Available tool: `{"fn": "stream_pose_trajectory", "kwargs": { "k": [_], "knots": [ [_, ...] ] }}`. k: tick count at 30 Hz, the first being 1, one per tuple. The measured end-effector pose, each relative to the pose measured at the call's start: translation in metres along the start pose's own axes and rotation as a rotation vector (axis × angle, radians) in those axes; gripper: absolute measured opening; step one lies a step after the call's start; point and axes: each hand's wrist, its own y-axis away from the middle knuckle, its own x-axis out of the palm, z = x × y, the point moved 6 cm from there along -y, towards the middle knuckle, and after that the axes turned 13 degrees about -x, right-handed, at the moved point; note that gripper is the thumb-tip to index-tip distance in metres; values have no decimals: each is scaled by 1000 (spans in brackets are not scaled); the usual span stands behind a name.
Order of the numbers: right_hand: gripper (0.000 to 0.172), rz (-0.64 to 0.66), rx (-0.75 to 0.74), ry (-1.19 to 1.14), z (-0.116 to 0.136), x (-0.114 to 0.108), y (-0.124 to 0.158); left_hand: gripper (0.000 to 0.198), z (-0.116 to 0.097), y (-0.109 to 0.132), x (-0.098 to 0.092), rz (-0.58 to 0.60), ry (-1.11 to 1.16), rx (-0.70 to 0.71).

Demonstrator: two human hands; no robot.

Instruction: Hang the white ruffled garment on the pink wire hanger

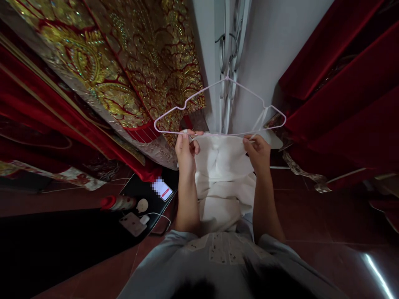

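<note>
A pale pink clothes hanger (227,79) hangs by its hook from a metal stand in front of me. Below its bottom bar a white garment (218,160) hangs down towards my lap, its upper edge close to the bar. My right hand (258,150) pinches a thin white strap (259,120) that runs up over the hanger's right side. On the left, my left hand (186,149) is closed at the bar and the garment's upper corner, with some fingers lying along the bar. A small white piece shows at those fingers; whether it is a strap is unclear.
Gold-embroidered red clothing (124,62) hangs on the left, dark red garments (339,91) on the right. Beside my left arm, a black surface (77,236) bears a lit phone (163,189), another phone (132,224), a white charger with cable, and a red-lidded bottle (118,202).
</note>
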Motion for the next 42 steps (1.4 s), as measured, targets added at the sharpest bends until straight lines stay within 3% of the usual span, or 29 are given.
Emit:
{"fn": "stream_pose_trajectory", "kwargs": {
  "k": [2,6,9,12,16,18,20,23,25,28,32,33,35,37,40,42],
  "knots": [
    [29,93,-13,-37,15,4,-5,32,0,-1,0,4,10,15],
    [29,64,-60,-132,44,0,-30,35,-5,-2,-2,11,14,19],
    [28,-98,-81,-250,45,-18,-60,38,-6,-2,-2,37,20,1],
    [29,-301,-90,-321,29,-43,-77,39,-2,-2,-1,54,21,-19],
    [29,-508,-127,-295,9,-72,-56,39,2,-4,-1,71,56,-27],
    [26,-534,-167,-227,11,-74,-36,37,3,-5,-2,72,73,-33],
    [24,-412,-212,-156,21,-62,-22,34,5,-5,-1,66,74,-48],
    [36,10,-208,-82,37,-21,-11,32,10,-2,2,61,63,-62],
    [45,224,-181,-37,41,2,-8,32,12,0,2,50,39,-50],
    [42,263,-177,-3,39,11,-9,29,10,-1,-13,-51,-70,40],
    [38,226,-185,-14,34,6,-9,23,-23,-3,-66,-411,-279,439],
    [37,231,-185,-21,34,5,-8,25,-33,-5,-76,-451,-323,534],
    [36,243,-184,-40,36,6,-7,39,-52,-15,-85,-391,-415,597],
    [35,243,-180,-59,38,8,-6,54,-67,-28,-77,-201,-513,557],
    [36,199,-171,-68,40,11,-3,51,-86,-43,-41,73,-703,461],
    [36,162,-169,-71,40,12,-2,42,-94,-51,-14,182,-796,416]
  ]
}}
